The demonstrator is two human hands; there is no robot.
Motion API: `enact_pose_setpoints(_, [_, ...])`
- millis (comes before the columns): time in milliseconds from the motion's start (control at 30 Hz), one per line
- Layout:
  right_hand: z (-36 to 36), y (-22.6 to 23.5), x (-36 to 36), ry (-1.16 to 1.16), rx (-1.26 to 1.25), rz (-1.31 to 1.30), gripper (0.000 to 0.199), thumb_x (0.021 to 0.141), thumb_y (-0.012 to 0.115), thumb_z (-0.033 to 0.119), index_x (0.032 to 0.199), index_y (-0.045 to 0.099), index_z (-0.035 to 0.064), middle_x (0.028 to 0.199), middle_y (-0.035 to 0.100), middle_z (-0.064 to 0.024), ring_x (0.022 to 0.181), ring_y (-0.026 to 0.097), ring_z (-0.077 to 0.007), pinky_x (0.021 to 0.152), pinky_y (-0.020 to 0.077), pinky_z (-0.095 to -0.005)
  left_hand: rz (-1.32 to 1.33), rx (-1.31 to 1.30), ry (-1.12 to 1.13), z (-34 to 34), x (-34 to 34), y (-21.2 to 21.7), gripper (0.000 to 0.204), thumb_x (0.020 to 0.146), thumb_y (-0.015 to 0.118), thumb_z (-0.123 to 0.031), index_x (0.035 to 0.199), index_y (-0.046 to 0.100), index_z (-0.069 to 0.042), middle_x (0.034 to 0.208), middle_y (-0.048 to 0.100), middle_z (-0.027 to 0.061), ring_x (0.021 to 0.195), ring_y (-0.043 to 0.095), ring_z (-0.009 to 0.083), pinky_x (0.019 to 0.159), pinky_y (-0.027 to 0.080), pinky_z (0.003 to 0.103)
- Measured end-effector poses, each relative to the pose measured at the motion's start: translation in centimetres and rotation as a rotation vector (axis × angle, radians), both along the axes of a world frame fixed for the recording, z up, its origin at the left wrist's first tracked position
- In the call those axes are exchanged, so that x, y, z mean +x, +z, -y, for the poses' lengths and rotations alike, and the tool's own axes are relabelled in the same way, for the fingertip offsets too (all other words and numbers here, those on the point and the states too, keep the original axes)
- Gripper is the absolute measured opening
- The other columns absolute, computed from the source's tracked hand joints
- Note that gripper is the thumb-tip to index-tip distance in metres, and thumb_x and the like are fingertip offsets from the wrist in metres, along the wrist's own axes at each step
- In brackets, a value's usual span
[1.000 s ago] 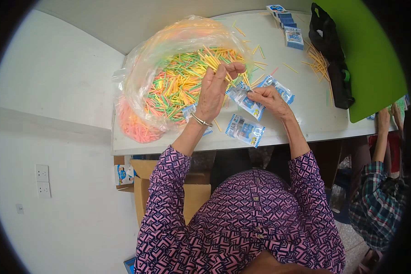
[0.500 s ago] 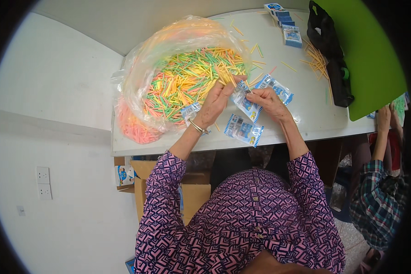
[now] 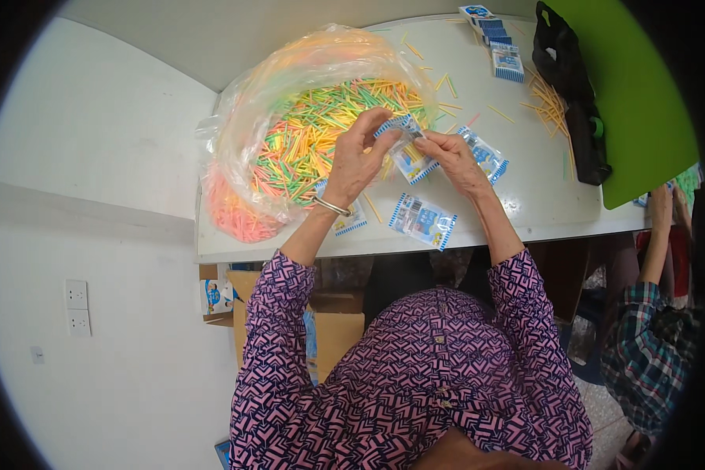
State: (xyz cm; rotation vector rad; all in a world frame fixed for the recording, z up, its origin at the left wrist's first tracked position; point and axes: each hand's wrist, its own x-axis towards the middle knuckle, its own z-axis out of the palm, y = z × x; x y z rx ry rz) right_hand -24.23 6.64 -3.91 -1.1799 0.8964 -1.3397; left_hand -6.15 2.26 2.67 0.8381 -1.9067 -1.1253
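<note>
Both of my hands hold one small clear packet with blue-and-white striped ends (image 3: 412,163) above the table. My left hand (image 3: 359,157) has its fingers curled at the packet's upper left edge. My right hand (image 3: 456,163) pinches its right edge between thumb and fingers. Yellowish sticks show through the packet's clear film. Behind my left hand, a large open plastic bag (image 3: 239,129) is heaped with thin pastel sticks (image 3: 309,141) in yellow, green and pink. Similar packets lie flat nearby: one below my hands (image 3: 423,222), one beyond my right hand (image 3: 486,157), one partly behind my left wrist (image 3: 352,220).
Stacked packets (image 3: 507,64) stand at the far right, beside loose sticks (image 3: 548,106) and a long black object (image 3: 576,102). A green panel (image 3: 642,102) borders the table (image 3: 525,215). Beyond it are another person's hands (image 3: 663,205). Cardboard boxes (image 3: 341,337) sit below.
The bunch of sticks that stuck out of my left hand no longer shows there; sticks now show inside the packet. My left hand has shifted to the packet's upper edge.
</note>
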Motion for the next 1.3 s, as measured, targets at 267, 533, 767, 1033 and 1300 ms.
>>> enact_pose_setpoints(267, [-0.7,1.2,0.4,0.016,0.073,-0.066,0.028,0.085,0.064,0.022,0.101,0.066,-0.0002,0.086,0.065,-0.0008,0.079,0.055,-0.0048,0.072,0.0424,-0.0198,0.014,0.1,-0.141,1.3,0.2,-0.2,0.029,0.087,0.059,-0.008,0.114,0.051,0.001,0.105,0.061,0.008,0.093,0.058,0.011,0.079,0.048,0.024])
enact_pose_setpoints(533, [-1.5,0.3,-3.5,-0.131,0.056,0.085,0.025,0.086,0.063,0.018,0.101,0.065,-0.0014,0.088,0.068,-0.0045,0.076,0.061,-0.0072,0.073,0.0459,-0.0217,0.423,-0.221,0.082,7.4,6.0,-1.4,0.016,0.085,0.06,-0.016,0.092,0.066,-0.003,0.086,0.067,0.0062,0.083,0.063,0.0169,0.075,0.049,0.031])
enact_pose_setpoints(767, [-2.7,-0.3,-3.3,-0.138,0.066,0.059,0.025,0.086,0.063,0.018,0.101,0.065,-0.0019,0.088,0.068,-0.0055,0.076,0.06,-0.0065,0.073,0.0461,-0.0216,1.126,-0.619,0.169,8.0,4.0,-4.9,0.028,0.072,0.063,-0.031,0.073,0.066,-0.003,0.075,0.063,0.0137,0.074,0.059,0.0315,0.068,0.047,0.041])
enact_pose_setpoints(1033, [-3.1,0.4,-1.8,-0.109,0.088,0.065,0.025,0.085,0.065,0.021,0.098,0.067,-0.0007,0.085,0.067,-0.0032,0.075,0.058,-0.0055,0.07,0.0445,-0.0199,1.018,-0.416,0.129,10.8,4.5,-6.0,0.034,0.072,0.063,-0.034,0.066,0.062,-0.001,0.077,0.06,0.0193,0.076,0.058,0.034,0.065,0.046,0.043])
enact_pose_setpoints(1300, [-2.8,-0.3,-1.5,-0.074,0.128,0.048,0.024,0.085,0.065,0.019,0.098,0.067,-0.001,0.086,0.067,-0.0033,0.074,0.059,-0.0055,0.07,0.0446,-0.0194,1.139,-0.389,0.088,10.4,4.3,-6.0,0.034,0.079,0.058,-0.036,0.078,0.067,-0.004,0.093,0.061,0.0185,0.09,0.057,0.0362,0.075,0.047,0.047])
